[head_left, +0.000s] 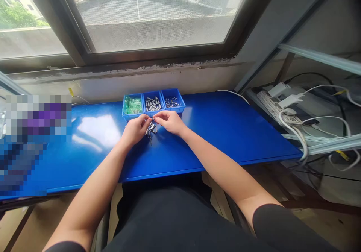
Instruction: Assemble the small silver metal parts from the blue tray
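Note:
My left hand and my right hand meet over the blue table, fingertips pinched almost together. Between them is something small and thin that I cannot make out. Just below the fingertips lies a loose pile of small silver-and-black cylindrical parts, partly hidden by my left fingers. Right behind my hands stand three joined blue bins. The left bin has green and whitish material in it, the middle bin holds short metallic cylinders, and the right bin contains thin, pin-like metal pieces.
The blue tabletop stretches to both sides below a window. At the right, a power strip with plugs and white cables sits by a metal frame. A pixelated area covers the left end.

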A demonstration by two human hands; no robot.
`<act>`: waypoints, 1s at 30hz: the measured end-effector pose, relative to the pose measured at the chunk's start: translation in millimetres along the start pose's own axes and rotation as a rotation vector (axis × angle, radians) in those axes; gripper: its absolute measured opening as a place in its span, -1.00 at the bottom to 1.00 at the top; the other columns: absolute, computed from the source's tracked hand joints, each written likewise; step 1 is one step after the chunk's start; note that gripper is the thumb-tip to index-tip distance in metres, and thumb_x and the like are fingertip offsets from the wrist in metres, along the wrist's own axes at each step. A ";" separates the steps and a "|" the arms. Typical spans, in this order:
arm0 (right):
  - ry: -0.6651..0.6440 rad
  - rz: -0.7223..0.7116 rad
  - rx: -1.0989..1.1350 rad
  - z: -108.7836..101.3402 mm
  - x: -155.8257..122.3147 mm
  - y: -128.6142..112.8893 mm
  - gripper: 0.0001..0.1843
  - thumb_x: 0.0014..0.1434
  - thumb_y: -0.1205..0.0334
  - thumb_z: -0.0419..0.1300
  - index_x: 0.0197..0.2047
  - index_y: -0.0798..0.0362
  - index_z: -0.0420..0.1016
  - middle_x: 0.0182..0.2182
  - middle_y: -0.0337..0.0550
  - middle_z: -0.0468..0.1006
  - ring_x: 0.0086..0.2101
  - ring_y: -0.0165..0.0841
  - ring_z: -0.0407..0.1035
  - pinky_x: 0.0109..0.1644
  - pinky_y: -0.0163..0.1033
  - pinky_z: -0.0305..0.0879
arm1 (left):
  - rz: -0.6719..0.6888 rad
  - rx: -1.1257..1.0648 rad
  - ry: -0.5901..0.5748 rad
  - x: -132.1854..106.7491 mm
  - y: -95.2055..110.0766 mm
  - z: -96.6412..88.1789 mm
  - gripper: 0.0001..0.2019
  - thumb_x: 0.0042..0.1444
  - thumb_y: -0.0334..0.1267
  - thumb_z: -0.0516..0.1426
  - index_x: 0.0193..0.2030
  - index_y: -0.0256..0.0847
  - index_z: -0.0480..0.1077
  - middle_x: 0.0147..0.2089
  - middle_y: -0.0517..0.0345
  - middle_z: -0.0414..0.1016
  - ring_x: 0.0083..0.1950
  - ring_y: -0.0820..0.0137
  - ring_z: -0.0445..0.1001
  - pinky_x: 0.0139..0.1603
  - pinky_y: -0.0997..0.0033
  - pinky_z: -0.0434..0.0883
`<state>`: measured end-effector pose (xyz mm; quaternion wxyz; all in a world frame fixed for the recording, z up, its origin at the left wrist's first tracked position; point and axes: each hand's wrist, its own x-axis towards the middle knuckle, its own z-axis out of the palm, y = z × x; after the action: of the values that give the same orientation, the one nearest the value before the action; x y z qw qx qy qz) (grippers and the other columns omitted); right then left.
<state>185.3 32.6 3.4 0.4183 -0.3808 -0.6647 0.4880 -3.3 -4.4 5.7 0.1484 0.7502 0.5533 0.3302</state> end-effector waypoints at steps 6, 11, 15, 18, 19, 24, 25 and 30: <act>-0.012 -0.019 -0.024 0.2 -0.6 -1.0 -0.83 0.10 0.21 0.28 -0.26 0.11 0.60 -0.31 -0.10 0.64 -0.30 -0.33 0.51 -0.16 -0.22 0.43 | -0.015 0.007 -0.018 -0.5 1.6 -0.9 -0.71 0.27 -0.02 0.03 -0.19 -0.18 0.45 -0.51 0.23 0.41 -0.51 0.47 0.28 -0.45 0.48 0.17; -0.013 -0.014 -0.014 0.1 -0.6 -2.3 -0.84 0.10 0.22 0.27 -0.27 0.12 0.59 -0.31 -0.10 0.64 -0.31 -0.33 0.51 -0.14 -0.21 0.43 | -0.011 0.015 -0.025 -0.5 2.4 -0.8 -0.71 0.27 -0.03 0.03 -0.19 -0.18 0.45 -0.49 0.22 0.44 -0.50 0.47 0.29 -0.46 0.48 0.16; -0.009 -0.018 -0.026 0.1 -0.6 -2.3 -0.84 0.11 0.23 0.26 -0.27 0.12 0.59 -0.32 -0.11 0.63 -0.31 -0.34 0.50 -0.16 -0.22 0.42 | -0.012 0.013 -0.025 -0.7 2.2 -0.5 -0.70 0.27 -0.02 0.03 -0.19 -0.18 0.45 -0.50 0.22 0.43 -0.51 0.46 0.29 -0.47 0.48 0.15; -0.003 -0.014 -0.022 0.5 -0.5 -1.7 -0.85 0.11 0.24 0.25 -0.26 0.12 0.59 -0.32 -0.11 0.63 -0.31 -0.35 0.50 -0.16 -0.23 0.42 | -0.014 0.009 -0.024 -0.8 2.6 -0.7 -0.70 0.26 -0.02 0.03 -0.19 -0.18 0.46 -0.51 0.22 0.43 -0.51 0.46 0.30 -0.47 0.48 0.15; -0.003 -0.013 -0.020 0.6 -0.5 -1.7 -0.85 0.11 0.24 0.25 -0.26 0.11 0.59 -0.32 -0.11 0.64 -0.31 -0.35 0.50 -0.16 -0.23 0.42 | -0.013 0.009 -0.025 -0.8 2.7 -0.8 -0.70 0.26 -0.03 0.03 -0.19 -0.18 0.46 -0.51 0.22 0.43 -0.51 0.46 0.30 -0.47 0.48 0.15; -0.008 -0.014 -0.025 0.2 -1.0 -3.0 -0.85 0.11 0.25 0.25 -0.26 0.12 0.59 -0.32 -0.11 0.63 -0.31 -0.35 0.50 -0.15 -0.22 0.42 | -0.012 0.007 -0.025 -0.7 2.6 -1.0 -0.72 0.27 -0.03 0.04 -0.20 -0.18 0.45 -0.50 0.23 0.42 -0.50 0.46 0.29 -0.46 0.47 0.16; -0.010 -0.013 -0.028 0.1 -1.2 -3.5 -0.85 0.12 0.25 0.25 -0.26 0.12 0.58 -0.32 -0.11 0.63 -0.31 -0.35 0.50 -0.15 -0.22 0.42 | -0.010 0.005 -0.023 -0.7 2.6 -1.0 -0.72 0.27 -0.03 0.04 -0.20 -0.18 0.45 -0.50 0.23 0.42 -0.50 0.47 0.29 -0.46 0.47 0.16; -0.018 -0.009 -0.046 -0.6 -2.0 -5.9 -0.85 0.12 0.25 0.25 -0.25 0.11 0.58 -0.31 -0.11 0.63 -0.30 -0.35 0.50 -0.14 -0.22 0.43 | -0.011 0.003 -0.026 -0.9 2.8 -1.0 -0.72 0.27 -0.03 0.04 -0.19 -0.17 0.45 -0.48 0.22 0.43 -0.49 0.45 0.30 -0.45 0.46 0.17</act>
<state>186.0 29.7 8.9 0.4056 -0.3827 -0.6813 0.4742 -2.0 -6.3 7.8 0.1562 0.7515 0.5560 0.3189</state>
